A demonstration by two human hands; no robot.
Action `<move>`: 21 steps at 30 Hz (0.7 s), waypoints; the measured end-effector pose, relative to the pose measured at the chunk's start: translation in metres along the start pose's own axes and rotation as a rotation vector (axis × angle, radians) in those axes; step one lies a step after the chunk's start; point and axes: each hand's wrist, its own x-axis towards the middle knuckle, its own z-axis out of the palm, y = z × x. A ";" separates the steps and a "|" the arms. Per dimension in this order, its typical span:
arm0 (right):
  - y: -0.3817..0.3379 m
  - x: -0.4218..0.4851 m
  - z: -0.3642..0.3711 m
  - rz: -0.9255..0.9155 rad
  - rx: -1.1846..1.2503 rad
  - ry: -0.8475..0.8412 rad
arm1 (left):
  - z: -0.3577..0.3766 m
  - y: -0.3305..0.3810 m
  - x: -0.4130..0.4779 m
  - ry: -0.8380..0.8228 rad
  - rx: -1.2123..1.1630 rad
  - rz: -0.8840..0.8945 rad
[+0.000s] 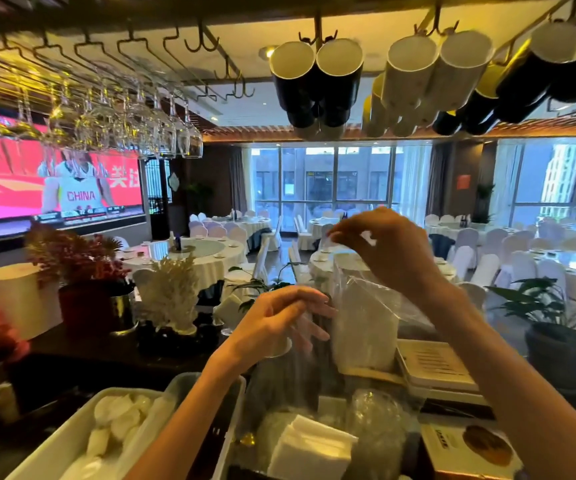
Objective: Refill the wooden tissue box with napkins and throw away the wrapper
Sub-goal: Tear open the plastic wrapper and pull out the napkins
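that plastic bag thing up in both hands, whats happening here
A person at a bar counter holds up a clear plastic wrapper with white napkins inside. The right hand pinches its top edge; the left hand grips its side. More napkins lie below. No wooden tissue box is clearly visible.

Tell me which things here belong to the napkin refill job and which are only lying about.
Job: wrapper, napkins inside it, left hand, right hand, loose napkin stack.

Lying about: mugs, glasses, white tray, flowers, booklet.
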 end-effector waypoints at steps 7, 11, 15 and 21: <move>0.032 -0.110 -0.041 0.506 0.247 0.120 | -0.015 0.011 0.010 0.014 -0.207 0.041; 0.025 -0.135 -0.002 0.749 0.915 0.029 | -0.022 0.020 0.011 0.142 -0.067 0.057; 0.016 -0.118 0.021 0.623 0.914 0.126 | -0.023 0.019 0.003 0.597 1.117 0.552; 0.012 -0.110 0.009 0.466 0.891 -0.024 | -0.026 0.026 0.027 0.351 1.543 0.749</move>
